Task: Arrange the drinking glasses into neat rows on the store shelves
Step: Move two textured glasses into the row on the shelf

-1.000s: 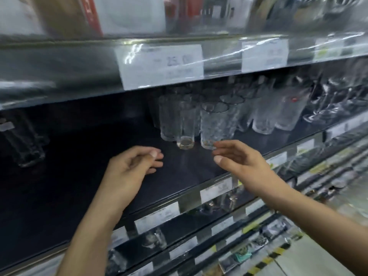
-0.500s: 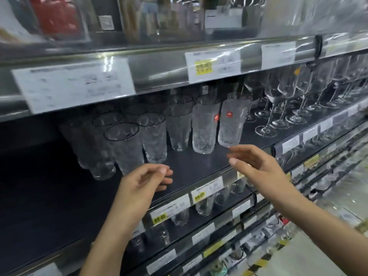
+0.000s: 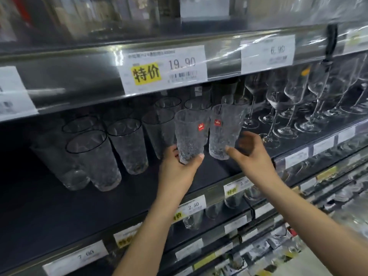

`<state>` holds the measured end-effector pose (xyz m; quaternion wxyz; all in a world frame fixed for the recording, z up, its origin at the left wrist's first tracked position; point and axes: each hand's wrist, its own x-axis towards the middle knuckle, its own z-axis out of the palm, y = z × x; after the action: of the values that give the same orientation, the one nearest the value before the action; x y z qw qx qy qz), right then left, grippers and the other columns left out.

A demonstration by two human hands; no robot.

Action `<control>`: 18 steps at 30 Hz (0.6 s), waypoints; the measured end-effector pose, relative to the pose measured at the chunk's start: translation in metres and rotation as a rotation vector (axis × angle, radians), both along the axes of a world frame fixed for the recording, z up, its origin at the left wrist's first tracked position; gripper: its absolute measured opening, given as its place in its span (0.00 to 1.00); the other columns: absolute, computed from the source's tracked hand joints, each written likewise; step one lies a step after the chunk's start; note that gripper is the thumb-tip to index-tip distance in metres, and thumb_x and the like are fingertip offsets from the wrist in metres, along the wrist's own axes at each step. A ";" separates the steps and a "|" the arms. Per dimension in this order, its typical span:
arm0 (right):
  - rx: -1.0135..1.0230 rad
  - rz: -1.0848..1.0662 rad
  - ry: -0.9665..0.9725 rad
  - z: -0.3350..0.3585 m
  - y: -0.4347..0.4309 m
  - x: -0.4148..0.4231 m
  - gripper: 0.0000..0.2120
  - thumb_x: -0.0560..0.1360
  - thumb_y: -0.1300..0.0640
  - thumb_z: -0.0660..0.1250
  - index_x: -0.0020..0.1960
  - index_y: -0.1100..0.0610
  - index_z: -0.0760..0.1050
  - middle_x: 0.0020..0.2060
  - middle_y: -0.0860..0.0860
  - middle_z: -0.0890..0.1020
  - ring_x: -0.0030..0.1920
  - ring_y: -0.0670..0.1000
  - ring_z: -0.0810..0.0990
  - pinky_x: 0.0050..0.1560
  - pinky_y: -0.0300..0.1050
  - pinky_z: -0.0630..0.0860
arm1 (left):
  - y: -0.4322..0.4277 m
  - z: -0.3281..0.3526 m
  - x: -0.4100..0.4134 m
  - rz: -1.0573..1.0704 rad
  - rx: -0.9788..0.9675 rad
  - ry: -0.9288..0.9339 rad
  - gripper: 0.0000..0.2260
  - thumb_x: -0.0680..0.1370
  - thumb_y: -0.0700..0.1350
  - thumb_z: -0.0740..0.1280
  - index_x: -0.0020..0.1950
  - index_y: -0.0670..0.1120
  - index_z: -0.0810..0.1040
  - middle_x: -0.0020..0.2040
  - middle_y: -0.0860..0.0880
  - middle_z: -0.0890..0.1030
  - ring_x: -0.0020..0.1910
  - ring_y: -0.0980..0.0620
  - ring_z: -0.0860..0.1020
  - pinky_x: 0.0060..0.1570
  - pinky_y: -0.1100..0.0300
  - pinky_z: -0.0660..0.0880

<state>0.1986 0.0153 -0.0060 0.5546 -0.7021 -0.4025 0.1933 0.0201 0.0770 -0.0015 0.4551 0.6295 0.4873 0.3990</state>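
Two textured clear tumblers with red stickers stand side by side near the front of the dark shelf (image 3: 59, 212). My left hand (image 3: 179, 168) grips the left tumbler (image 3: 190, 134) round its base, thumb on its right side. My right hand (image 3: 251, 154) curls round the lower part of the right tumbler (image 3: 223, 130), with fingers behind the glass and thumb in front. More tumblers (image 3: 127, 144) stand in loose rows to the left and behind.
Stemmed wine glasses (image 3: 282, 108) crowd the right of the same shelf. The upper shelf's edge with price tags (image 3: 165, 66) hangs close above the tumblers. Lower shelves (image 3: 235, 222) hold more glassware. The shelf's left part is bare.
The view has swung right and closer. Both hands have reached forward from empty air onto the two stickered tumblers and taken hold of them.
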 end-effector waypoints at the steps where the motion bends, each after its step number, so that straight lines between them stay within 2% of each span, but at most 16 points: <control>1: -0.014 0.009 -0.006 0.001 0.004 0.002 0.31 0.72 0.47 0.75 0.70 0.48 0.64 0.59 0.43 0.77 0.60 0.46 0.76 0.59 0.44 0.72 | 0.002 -0.002 0.005 0.028 0.031 0.039 0.23 0.70 0.53 0.77 0.58 0.58 0.68 0.58 0.57 0.78 0.58 0.55 0.78 0.56 0.58 0.76; 3: -0.020 0.026 -0.003 0.003 0.011 0.005 0.35 0.72 0.46 0.75 0.72 0.50 0.63 0.59 0.44 0.77 0.61 0.46 0.76 0.62 0.47 0.74 | 0.006 -0.004 0.013 0.073 0.080 0.102 0.24 0.69 0.55 0.77 0.60 0.57 0.69 0.60 0.55 0.78 0.59 0.53 0.78 0.58 0.54 0.76; 6: -0.035 0.045 -0.009 0.005 0.020 0.009 0.36 0.71 0.45 0.75 0.73 0.50 0.62 0.57 0.44 0.77 0.60 0.47 0.77 0.63 0.50 0.75 | 0.010 -0.004 0.021 0.111 0.124 0.202 0.30 0.69 0.57 0.76 0.67 0.51 0.69 0.63 0.50 0.78 0.63 0.47 0.76 0.60 0.49 0.76; 10: -0.052 0.047 -0.030 0.006 0.029 0.009 0.36 0.70 0.45 0.76 0.71 0.51 0.63 0.59 0.45 0.78 0.60 0.48 0.78 0.63 0.50 0.75 | 0.014 0.002 0.027 0.140 0.152 0.302 0.31 0.72 0.57 0.74 0.68 0.45 0.68 0.64 0.45 0.77 0.63 0.41 0.75 0.59 0.50 0.75; 15: -0.073 0.030 -0.064 0.004 0.036 0.006 0.38 0.68 0.44 0.78 0.71 0.54 0.64 0.60 0.47 0.79 0.61 0.50 0.78 0.61 0.44 0.74 | 0.014 0.004 0.032 0.192 0.193 0.387 0.32 0.71 0.60 0.74 0.65 0.42 0.67 0.61 0.40 0.79 0.60 0.38 0.77 0.54 0.51 0.75; 18: -0.070 0.031 -0.080 0.006 0.038 0.003 0.37 0.68 0.45 0.78 0.70 0.54 0.65 0.55 0.45 0.77 0.59 0.49 0.78 0.56 0.40 0.71 | 0.014 0.003 0.035 0.200 0.231 0.427 0.34 0.71 0.62 0.73 0.65 0.41 0.67 0.60 0.40 0.79 0.60 0.38 0.78 0.55 0.50 0.74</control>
<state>0.2017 0.0533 -0.0004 0.5102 -0.7221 -0.4280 0.1876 0.0551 0.0907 0.0019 0.2251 0.6961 0.5832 0.3530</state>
